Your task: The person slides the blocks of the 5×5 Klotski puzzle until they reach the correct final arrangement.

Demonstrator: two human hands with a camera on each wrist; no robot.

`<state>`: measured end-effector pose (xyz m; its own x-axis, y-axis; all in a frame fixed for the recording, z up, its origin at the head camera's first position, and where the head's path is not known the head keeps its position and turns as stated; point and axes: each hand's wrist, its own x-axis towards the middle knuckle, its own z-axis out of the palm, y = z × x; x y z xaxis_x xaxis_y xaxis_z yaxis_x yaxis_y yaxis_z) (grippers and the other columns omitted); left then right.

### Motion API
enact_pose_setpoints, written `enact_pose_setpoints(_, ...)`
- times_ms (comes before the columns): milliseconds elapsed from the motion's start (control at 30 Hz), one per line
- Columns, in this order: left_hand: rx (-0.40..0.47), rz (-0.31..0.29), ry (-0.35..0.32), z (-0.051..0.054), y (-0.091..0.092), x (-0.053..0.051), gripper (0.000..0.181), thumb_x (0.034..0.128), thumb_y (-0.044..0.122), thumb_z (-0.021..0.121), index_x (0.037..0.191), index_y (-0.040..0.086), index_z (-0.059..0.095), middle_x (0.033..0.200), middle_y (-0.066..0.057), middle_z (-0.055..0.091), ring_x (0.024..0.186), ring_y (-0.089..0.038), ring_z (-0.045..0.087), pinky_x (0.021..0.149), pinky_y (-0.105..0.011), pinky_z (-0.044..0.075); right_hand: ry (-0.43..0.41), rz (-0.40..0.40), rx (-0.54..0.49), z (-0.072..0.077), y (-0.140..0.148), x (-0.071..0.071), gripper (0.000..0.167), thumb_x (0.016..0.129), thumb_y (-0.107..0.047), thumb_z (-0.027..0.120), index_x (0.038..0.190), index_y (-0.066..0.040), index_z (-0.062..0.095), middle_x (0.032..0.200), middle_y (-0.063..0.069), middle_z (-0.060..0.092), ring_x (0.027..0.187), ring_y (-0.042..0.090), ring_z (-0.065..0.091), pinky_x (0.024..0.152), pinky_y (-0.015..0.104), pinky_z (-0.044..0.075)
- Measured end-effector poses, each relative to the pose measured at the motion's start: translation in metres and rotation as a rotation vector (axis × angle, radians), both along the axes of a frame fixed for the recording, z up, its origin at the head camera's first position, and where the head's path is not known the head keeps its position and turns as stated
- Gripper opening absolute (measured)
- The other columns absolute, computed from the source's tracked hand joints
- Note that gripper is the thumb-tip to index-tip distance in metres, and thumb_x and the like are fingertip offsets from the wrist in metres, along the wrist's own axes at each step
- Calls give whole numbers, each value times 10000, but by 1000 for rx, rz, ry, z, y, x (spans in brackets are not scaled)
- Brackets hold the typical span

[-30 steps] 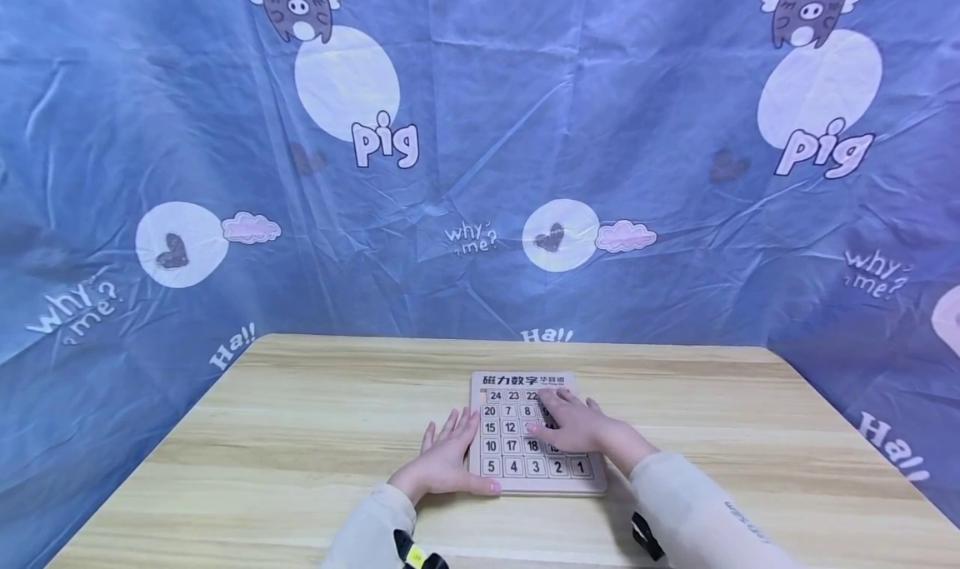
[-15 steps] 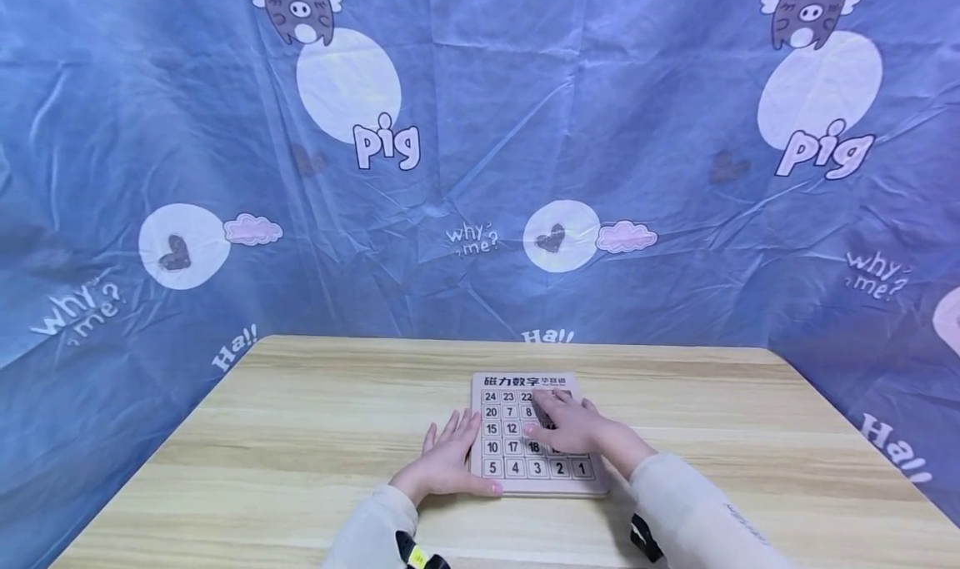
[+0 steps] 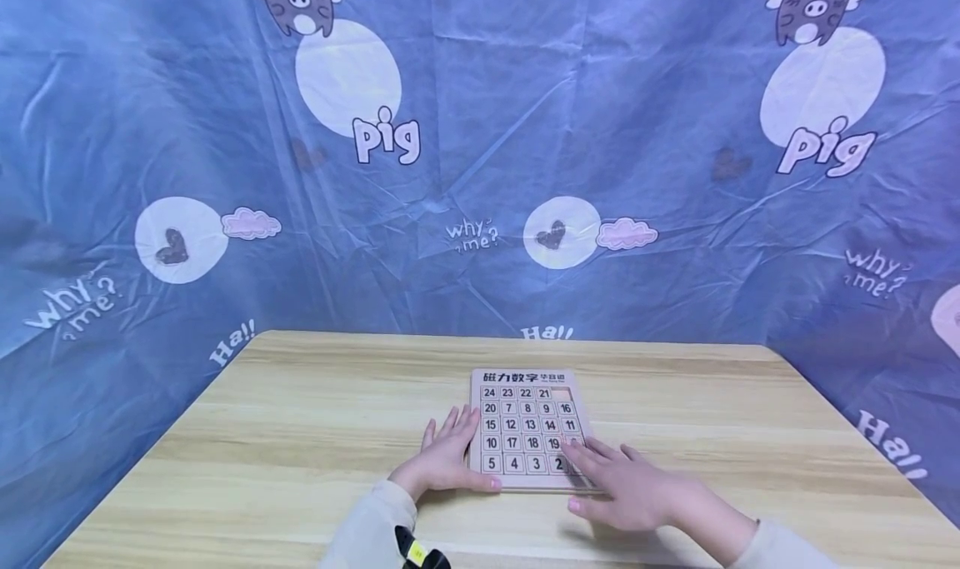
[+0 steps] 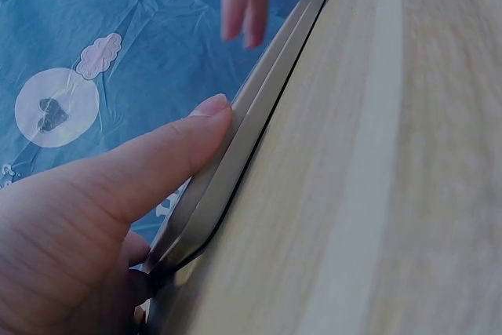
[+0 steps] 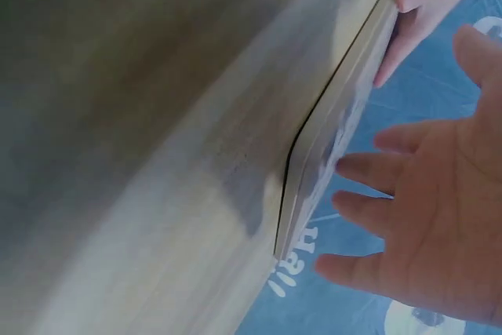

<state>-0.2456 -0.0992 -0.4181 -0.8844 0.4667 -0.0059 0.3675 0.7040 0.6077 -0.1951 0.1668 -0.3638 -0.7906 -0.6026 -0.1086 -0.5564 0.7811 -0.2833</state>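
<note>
A number slide puzzle lies flat on the table, its numbered tiles in rows. A bare slot shows at the top right, right of tile 21. My left hand steadies the near left corner, fingers spread straight along the left side and thumb against the near edge; the left wrist view shows the thumb on that edge. My right hand hovers with spread fingers over the near right corner, covering some tiles there. In the right wrist view its fingers look apart from the puzzle.
The light wooden table extends around the puzzle on all sides. A blue printed cloth hangs behind it and along both sides. A black band with a yellow mark is at the left sleeve.
The top-row tiles have slid left, so the slot moved from top left to top right. My right hand has drawn back toward the near right corner; the left stays in place.
</note>
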Motion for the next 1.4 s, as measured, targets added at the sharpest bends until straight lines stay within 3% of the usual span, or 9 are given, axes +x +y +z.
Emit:
enact_pose_setpoints(133,2,2,1,0,0,0,1102,572,545,692,1365,1,152,1409,-167,90,1276,-302,2,961,-505,-92,-14,16,8,-2,6,9,738,816,-561,402,1327,-37,315,1319,137,359,1216,381,219,881,648,111)
enact_pose_setpoints(333,0,2,7,-1,0,-1,1107,571,550,690,1367,5,147,1407,-172,93,1276,-300,4,962,-504,-88,25,35,28,-6,7,11,746,810,-571,401,1321,-33,327,1314,139,367,1209,378,240,871,651,135)
enact_pose_setpoints(1167,-16,0,15,-4,-1,-4,1092,579,563,677,1371,22,153,1412,-151,85,1277,-291,0,962,-498,-96,82,-12,10,-16,4,-8,772,799,-589,400,1340,-49,291,1352,138,301,1223,390,193,895,635,122)
enact_pose_setpoints(1400,-5,-6,18,-5,-1,-4,1091,583,566,674,1369,15,155,1408,-167,95,1275,-305,4,959,-507,-92,157,72,16,-15,-19,-5,752,817,-571,387,1347,-50,274,1362,106,290,1233,353,197,916,611,122)
